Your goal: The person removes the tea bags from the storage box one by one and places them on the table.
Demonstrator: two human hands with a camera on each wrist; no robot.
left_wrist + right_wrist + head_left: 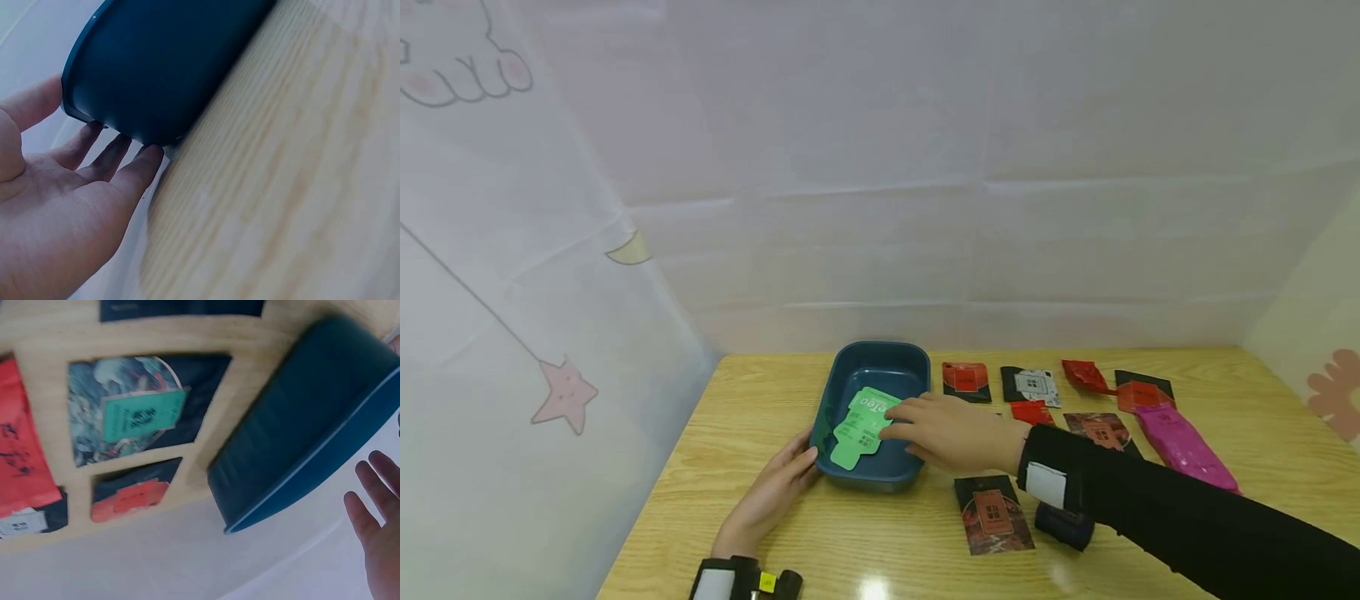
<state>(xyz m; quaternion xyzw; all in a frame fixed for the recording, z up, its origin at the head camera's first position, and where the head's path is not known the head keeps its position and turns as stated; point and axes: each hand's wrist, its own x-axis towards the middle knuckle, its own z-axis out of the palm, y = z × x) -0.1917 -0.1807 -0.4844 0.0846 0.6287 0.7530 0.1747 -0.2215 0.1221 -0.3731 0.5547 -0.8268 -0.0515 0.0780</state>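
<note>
A dark blue plastic basin (880,485) stands on the table with green printed packets (865,425) lying inside. My left hand (771,492) holds the basin at its near left corner; in the left wrist view the thumb is at the rim and the fingertips touch the outer wall. Over the basin's right side is my right hand (951,429), palm down, fingers spread above the green packets. The right wrist view shows that hand (384,531) beside the basin's rim, with nothing between its fingers.
Right of the basin lie several flat packets, including a black-and-red one (994,515), a black-and-white one (1032,386) and a pink pouch (1186,448). A dark cylinder (1064,527) lies below my right forearm. White printed cloth (880,208) hangs behind the wooden table (700,467).
</note>
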